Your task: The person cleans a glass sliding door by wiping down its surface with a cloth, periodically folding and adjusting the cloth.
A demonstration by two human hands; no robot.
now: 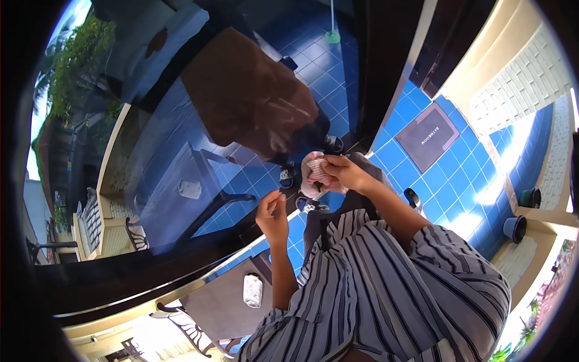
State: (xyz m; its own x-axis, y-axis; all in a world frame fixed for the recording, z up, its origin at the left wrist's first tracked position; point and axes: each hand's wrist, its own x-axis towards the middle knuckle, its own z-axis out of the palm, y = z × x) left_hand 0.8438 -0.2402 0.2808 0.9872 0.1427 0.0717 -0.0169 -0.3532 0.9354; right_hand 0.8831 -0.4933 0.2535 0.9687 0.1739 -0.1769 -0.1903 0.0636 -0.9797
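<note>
My right hand (345, 173) is closed around a crumpled pink-and-white striped cloth (313, 172), which hangs below my fingers in front of the dark glass. To the left, my left hand (272, 212) is raised beside the pane with loosely bent fingers and a gap at the thumb. Nothing shows in it. A large dark glass pane (151, 205) fills the left side and mirrors my body, the tiles and a table. Whether the cloth touches the glass I cannot tell.
Below my left arm stands a brown table (211, 304) with a white patterned bundle (253, 291) on it. A grey mat marked BATHROOM (427, 136) lies on blue tiles (443, 181). Pots (514, 229) stand along the right wall. A green-headed mop (332, 37) shows through or in the glass.
</note>
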